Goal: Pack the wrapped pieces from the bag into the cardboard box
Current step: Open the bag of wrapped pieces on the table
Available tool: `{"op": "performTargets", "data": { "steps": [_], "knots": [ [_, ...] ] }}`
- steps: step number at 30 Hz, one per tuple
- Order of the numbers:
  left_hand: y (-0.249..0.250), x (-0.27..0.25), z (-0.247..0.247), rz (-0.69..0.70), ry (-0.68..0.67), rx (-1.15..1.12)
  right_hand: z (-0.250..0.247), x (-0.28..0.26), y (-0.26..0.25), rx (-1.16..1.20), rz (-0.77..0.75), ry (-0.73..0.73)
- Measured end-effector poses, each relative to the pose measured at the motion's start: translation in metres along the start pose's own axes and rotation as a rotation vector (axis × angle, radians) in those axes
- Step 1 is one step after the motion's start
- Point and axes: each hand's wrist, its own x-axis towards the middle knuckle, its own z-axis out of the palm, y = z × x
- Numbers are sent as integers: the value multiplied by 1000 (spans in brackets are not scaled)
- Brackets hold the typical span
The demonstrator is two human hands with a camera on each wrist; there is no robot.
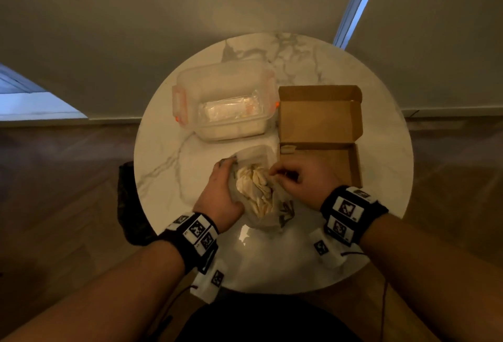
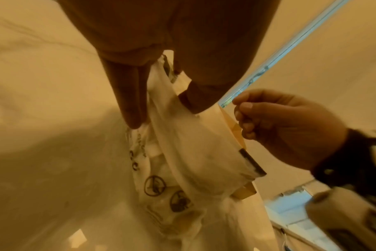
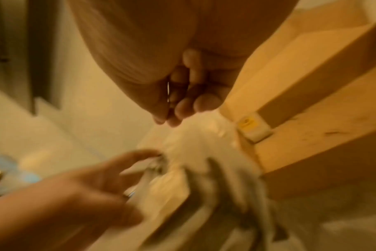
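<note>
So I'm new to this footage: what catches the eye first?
Both hands work at a crinkled plastic bag at the marble table's near middle: the left hand holds its edge, the right hand pinches at its mouth. Right of them lies an open cardboard box, behind them a clear lidded container.

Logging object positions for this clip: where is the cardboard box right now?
In the head view, the cardboard box sits open on the table's right side, beside the plastic container, just beyond the right hand.
</note>
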Motion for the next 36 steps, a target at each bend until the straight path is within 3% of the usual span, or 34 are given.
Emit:
{"op": "performTargets", "data": {
  "steps": [4, 8, 13, 18, 23, 27, 33, 36],
  "knots": [
    [-1, 18, -15, 119, -47, 66, 23, 2, -18, -428, -42, -280],
    [-1, 9, -26, 106, -66, 173, 25, 8, -20, -563, 23, -307],
    [-4, -4, -16, 28, -154, 190, 41, 14, -33, -756, -323, -371],
    [-4, 4, -20, 28, -175, 220, 54, 28, -45, -983, -458, -562],
    [-2, 3, -31, 19, -212, 256, 61, 34, -48, -1029, -390, -643],
    [-3, -3, -31, 76, -261, 309, 58, 42, -47, -787, -145, -636],
    [-3, -9, -25, 100, -302, 435, 66, 39, -42, -768, -140, -575],
    [-1, -10, -27, 124, -296, 404, 55, 39, -38, -641, -105, -572]
  ]
}}
